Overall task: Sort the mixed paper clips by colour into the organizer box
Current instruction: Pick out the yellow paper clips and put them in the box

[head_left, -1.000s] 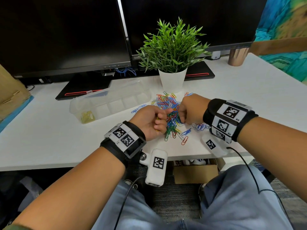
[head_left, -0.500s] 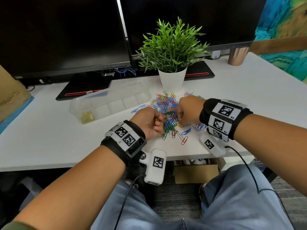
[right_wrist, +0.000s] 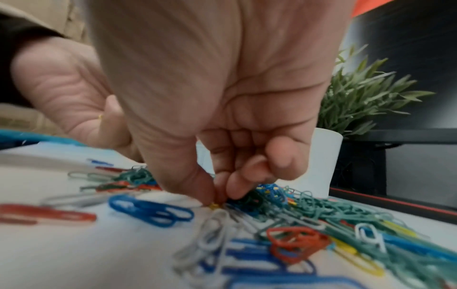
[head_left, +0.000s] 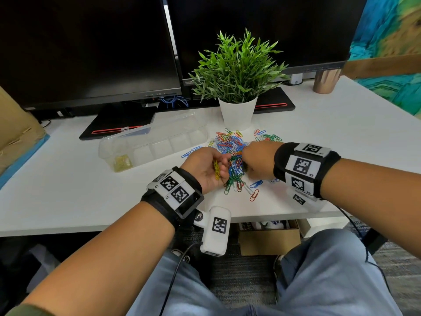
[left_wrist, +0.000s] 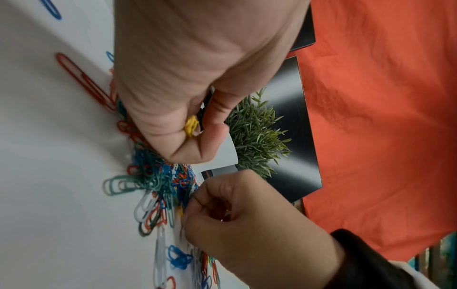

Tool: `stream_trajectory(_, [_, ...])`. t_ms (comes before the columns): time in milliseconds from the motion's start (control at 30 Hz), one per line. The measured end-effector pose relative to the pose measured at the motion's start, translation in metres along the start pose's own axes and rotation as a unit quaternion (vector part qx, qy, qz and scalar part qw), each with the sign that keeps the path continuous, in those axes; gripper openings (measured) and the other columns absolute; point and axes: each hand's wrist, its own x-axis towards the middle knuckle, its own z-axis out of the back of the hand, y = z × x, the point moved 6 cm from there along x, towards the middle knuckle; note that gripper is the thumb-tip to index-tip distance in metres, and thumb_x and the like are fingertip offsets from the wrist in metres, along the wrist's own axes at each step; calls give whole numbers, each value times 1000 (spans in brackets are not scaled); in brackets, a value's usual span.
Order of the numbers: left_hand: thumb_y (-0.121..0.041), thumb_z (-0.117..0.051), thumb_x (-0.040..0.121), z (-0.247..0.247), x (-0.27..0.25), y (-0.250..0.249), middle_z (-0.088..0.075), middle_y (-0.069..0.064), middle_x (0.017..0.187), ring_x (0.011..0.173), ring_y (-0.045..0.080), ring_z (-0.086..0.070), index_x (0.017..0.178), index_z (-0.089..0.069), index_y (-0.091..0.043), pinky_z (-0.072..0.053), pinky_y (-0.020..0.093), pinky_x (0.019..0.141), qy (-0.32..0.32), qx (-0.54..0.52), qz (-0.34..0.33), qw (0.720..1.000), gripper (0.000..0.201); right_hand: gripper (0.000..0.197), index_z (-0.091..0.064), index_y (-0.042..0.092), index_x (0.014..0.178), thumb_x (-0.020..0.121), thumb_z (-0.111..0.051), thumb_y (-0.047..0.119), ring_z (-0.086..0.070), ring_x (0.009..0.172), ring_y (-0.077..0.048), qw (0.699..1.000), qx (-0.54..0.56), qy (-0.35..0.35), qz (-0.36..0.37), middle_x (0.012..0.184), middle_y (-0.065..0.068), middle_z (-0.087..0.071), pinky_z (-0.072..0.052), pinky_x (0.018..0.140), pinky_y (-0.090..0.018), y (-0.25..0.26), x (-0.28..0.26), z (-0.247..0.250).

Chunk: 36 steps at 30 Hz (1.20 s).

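A heap of mixed paper clips [head_left: 232, 153] in red, blue, green, yellow and white lies on the white desk in front of the plant pot. My left hand [head_left: 210, 168] sits at the heap's left edge, palm turned up, fingers curled round a bunch of yellow clips [head_left: 216, 171] [left_wrist: 191, 125]. My right hand [head_left: 257, 160] reaches into the heap from the right, thumb and fingertips pinching a yellow clip [right_wrist: 214, 205] down at the desk surface. The clear organizer box [head_left: 150, 142] stands to the left, with yellow clips [head_left: 121, 161] in its leftmost compartment.
A potted green plant [head_left: 237, 87] stands just behind the heap. Two dark monitors [head_left: 86, 49] and their bases fill the back. A copper cup [head_left: 325, 80] stands far right. A cardboard box [head_left: 13, 126] sits at the left edge. Stray clips [head_left: 254, 195] lie near the front edge.
My left hand has turned palm up, showing the yellow clips it holds. My right hand has moved from the left hand back down into the heap.
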Motion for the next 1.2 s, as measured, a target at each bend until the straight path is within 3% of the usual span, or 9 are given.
stream_trajectory(100, [-6,-36,91,1,1,1,-42,1,61,42,8,-35,91,-56,-2,-30,13,40,-1,-5,-5,1000,21,33,-37,14,62,94,-46,20,-46,63,-19,999,-41,22,12,65,-1,-42,-39,62,-27,4,0,-1])
stream_trajectory(267, [-6,-36,91,1,0,3,-42,1,62,46,9,-34,91,-56,-2,-30,14,40,-5,-4,-6,1000,21,37,-35,14,62,99,-40,21,-47,68,-20,991,-109,65,35,65,1,-40,-38,62,-28,9,4,-5])
stream_trajectory(367, [-5,-35,91,1,0,3,-42,1,63,49,9,-32,91,-57,-2,-30,15,40,-10,0,-7,1000,21,27,-46,9,75,99,-42,20,-41,57,-14,985,-142,83,44,66,1,-40,-33,50,-25,12,7,-7])
stream_trajectory(467, [-5,-36,91,1,0,2,-42,1,62,47,9,-33,92,-57,-1,-30,15,40,-13,1,-8,1000,21,16,-48,11,87,99,-44,20,-37,54,-12,983,-154,83,49,66,0,-40,-32,48,-23,14,8,-4])
stream_trajectory(700, [-5,-35,91,1,1,3,-43,1,60,46,8,-34,92,-56,-1,-30,14,39,-14,1,-7,1000,21,14,-55,11,88,93,-52,24,-52,67,-18,993,-96,52,44,75,-3,-50,-43,59,-27,6,10,0])
stream_trajectory(900, [-6,-36,92,2,3,2,-43,1,61,48,8,-33,93,-56,-1,-30,15,39,-14,0,-5,1000,21,31,-43,14,60,87,-56,22,-43,53,-13,999,-14,19,37,61,0,-46,-39,50,-22,-2,11,3])
stream_trajectory(967, [-6,-36,92,2,3,2,-43,1,61,48,8,-33,93,-56,-1,-30,14,39,-15,0,-4,1000,20,24,-55,9,64,85,-59,20,-45,56,-16,999,13,21,36,62,-3,-53,-40,55,-24,-8,10,4])
stream_trajectory(1067, [-6,-36,92,3,4,1,-42,1,61,45,8,-34,91,-56,-1,-30,14,39,-16,3,-6,1000,20,16,-69,7,89,86,-55,15,-51,73,-19,998,44,5,44,89,-10,-68,-41,67,-24,-14,13,0])
stream_trajectory(1200, [-6,-35,92,1,5,0,-42,2,60,39,8,-35,90,-55,-1,-30,14,38,-14,1,-9,1000,21,19,-55,10,72,89,-51,17,-45,71,-21,997,65,27,33,77,-8,-56,-39,61,-26,-20,18,-11])
